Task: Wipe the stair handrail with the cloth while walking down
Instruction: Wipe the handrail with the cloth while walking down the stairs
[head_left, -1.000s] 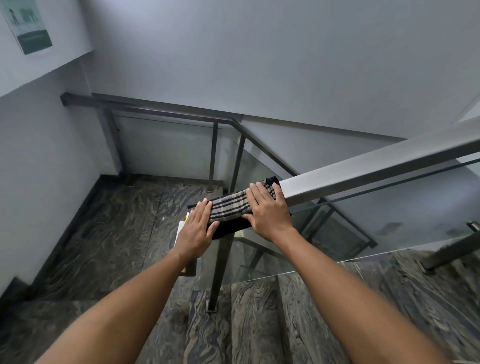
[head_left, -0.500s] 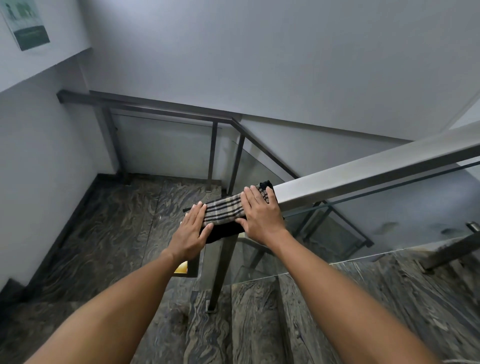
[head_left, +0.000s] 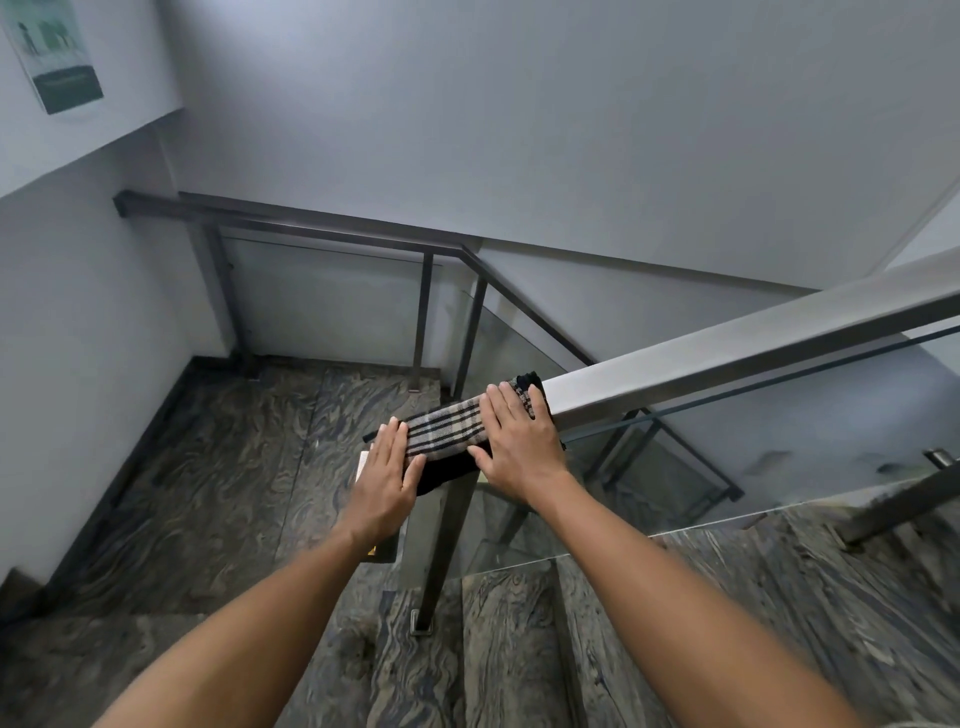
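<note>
Both hands flat, fingers straight and close together, pressing the plaid cloth (head_left: 447, 427) over the low end of the handrail (head_left: 727, 356). The left hand (head_left: 385, 480) is at the cloth's 8 o'clock side, the right hand (head_left: 521, 442) at 2. Handrail climbs toward 2 o'clock, marbled landing (head_left: 208, 467) around 9.

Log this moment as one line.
left hand: flat on beige plaid cloth | right hand: flat on cloth | grey square metal handrail: cloth draped over lower end

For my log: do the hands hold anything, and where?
Nothing gripped: left hand presses the cloth flat at its lower end, right hand at its upper end.
</note>
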